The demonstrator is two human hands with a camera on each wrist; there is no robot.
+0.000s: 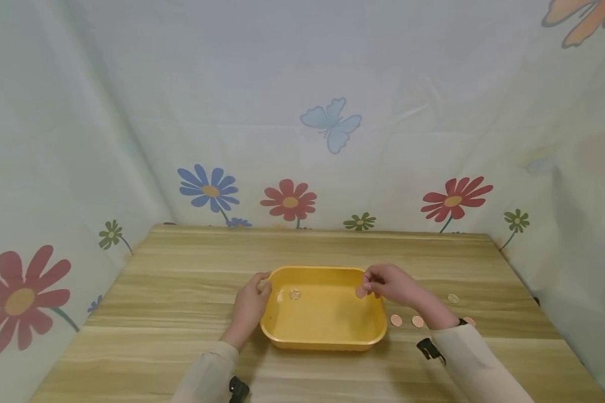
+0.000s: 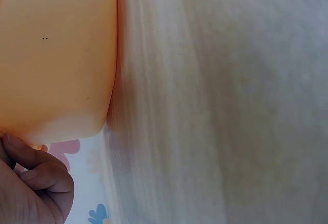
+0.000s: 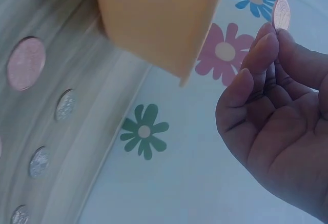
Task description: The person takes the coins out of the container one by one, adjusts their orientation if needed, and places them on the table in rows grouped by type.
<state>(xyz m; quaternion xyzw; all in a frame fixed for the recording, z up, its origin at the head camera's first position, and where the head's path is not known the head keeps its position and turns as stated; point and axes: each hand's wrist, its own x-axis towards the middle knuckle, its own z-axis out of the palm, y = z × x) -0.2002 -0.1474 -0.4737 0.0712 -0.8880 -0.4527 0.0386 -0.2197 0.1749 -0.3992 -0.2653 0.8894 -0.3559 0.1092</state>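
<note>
A yellow plastic tray [image 1: 327, 340] sits on the wooden table. My left hand [image 1: 250, 307] grips its left rim, with thumb and curled fingers at the edge in the left wrist view. Over the tray's right side, my right hand [image 1: 394, 286] pinches a copper-coloured coin [image 3: 281, 15] between thumb and fingertips. That coin is held on edge above the tray floor. Inside the tray, toward the left, lies one gold-coloured coin [image 1: 294, 294].
Right of the tray, several coins lie on the table [image 1: 191, 257], among them a copper-coloured coin [image 1: 395, 320], another copper-coloured coin [image 1: 417, 321] and a gold-coloured coin [image 1: 452, 298]. A flowered curtain [image 1: 222, 129] hangs behind the table and along both sides.
</note>
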